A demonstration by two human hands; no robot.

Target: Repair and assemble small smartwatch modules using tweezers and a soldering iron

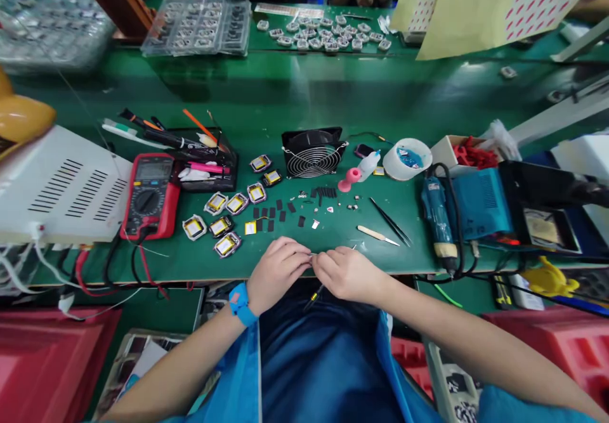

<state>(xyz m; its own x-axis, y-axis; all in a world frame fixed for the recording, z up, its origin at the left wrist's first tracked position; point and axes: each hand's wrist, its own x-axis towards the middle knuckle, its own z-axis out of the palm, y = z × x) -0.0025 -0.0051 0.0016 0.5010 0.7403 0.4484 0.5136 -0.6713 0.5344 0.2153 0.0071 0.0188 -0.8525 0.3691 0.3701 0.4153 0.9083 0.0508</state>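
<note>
My left hand (281, 271), with a blue wristband (242, 304), is closed in a pinch at the table's front edge. My right hand (349, 273) meets it fingertip to fingertip. A tiny pale piece shows between them, too small to name. Below my right hand hangs a slim dark tool (314, 295) with a yellow band, apparently held in its fingers. Beyond the hands lie black rectangular pads (271, 214) and several small square watch-like units (226, 244). To the right are a pointed tool with a wooden handle (373, 234) and black tweezers (390, 221).
A small fan (314, 153) stands mid-table. A red multimeter (147, 198) and a pen holder (209, 175) are at left. A pink-topped dispenser (349, 179), a white tub (408, 160) and a blue electric screwdriver (438, 217) stand at right. Other people's hands work across the bench.
</note>
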